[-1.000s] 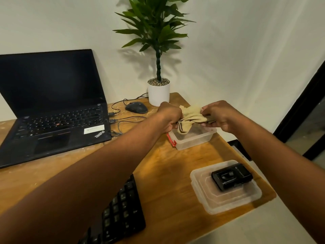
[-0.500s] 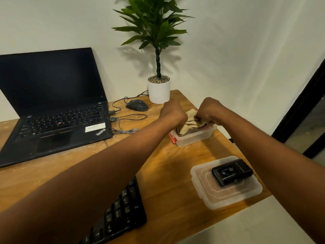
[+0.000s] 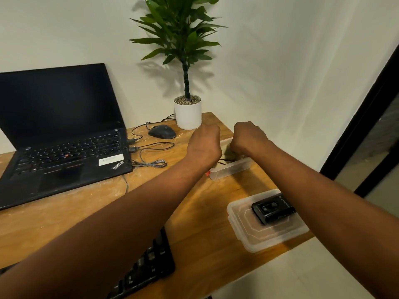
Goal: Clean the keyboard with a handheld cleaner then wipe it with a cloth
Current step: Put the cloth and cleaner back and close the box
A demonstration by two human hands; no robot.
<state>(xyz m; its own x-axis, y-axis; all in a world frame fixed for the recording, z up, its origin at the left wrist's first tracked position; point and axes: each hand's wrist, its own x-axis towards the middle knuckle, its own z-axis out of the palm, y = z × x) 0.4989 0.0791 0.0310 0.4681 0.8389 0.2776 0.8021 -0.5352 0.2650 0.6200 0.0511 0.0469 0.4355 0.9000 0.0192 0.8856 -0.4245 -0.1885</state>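
Note:
Both my hands reach into a clear plastic box (image 3: pixel 233 169) at the desk's right side. My left hand (image 3: pixel 204 144) and my right hand (image 3: pixel 248 138) have their fingers curled down on a beige cloth (image 3: pixel 229 155), which is almost fully hidden between them inside the box. A black handheld cleaner (image 3: pixel 272 209) lies on a clear lid (image 3: pixel 267 233) near the front right edge. The black keyboard (image 3: pixel 146 268) sits at the bottom, partly covered by my left forearm.
An open black laptop (image 3: pixel 62 134) stands at the left. A mouse (image 3: pixel 162 131) with its cables (image 3: pixel 151 154) lies behind the box. A potted plant (image 3: pixel 187 113) stands at the back against the wall. The wooden desk (image 3: pixel 205 212) ends just right of the lid.
Both hands have pushed the cloth down from above the box into it. The cloth was clearly visible between the hands before and is now mostly hidden.

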